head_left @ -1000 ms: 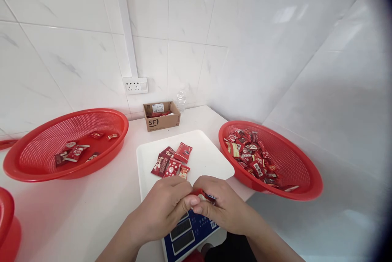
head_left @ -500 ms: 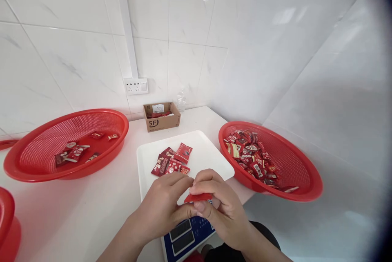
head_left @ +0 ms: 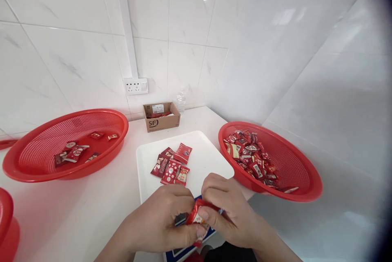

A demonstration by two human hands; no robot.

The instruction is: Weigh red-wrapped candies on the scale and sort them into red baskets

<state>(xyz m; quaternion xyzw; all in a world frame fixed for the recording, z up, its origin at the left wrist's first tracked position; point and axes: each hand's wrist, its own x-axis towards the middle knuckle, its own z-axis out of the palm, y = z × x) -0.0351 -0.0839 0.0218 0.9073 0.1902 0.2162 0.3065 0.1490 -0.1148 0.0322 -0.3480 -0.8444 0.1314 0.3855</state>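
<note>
Both of my hands pinch one small red candy packet (head_left: 197, 215) low in the middle of the view. My left hand (head_left: 163, 221) grips its left end with thumb and fingers closed. My right hand (head_left: 228, 209) holds its right end, fingers curled. Under the hands lies the blue front panel of a scale (head_left: 183, 249), mostly hidden. The scale's white weighing tray (head_left: 208, 155) just beyond the hands carries several red packets (head_left: 171, 164).
A red mesh basket (head_left: 294, 188) at the right holds a heap of red packets. Another red basket (head_left: 39, 172) at the left holds a few. A small cardboard box (head_left: 161, 122) and a clear bottle (head_left: 181, 100) stand by the tiled wall. A red rim (head_left: 6, 217) shows at far left.
My hands have dropped toward me and turned the packet, which now stands more upright between the fingers. The packets on the tray show fully again.
</note>
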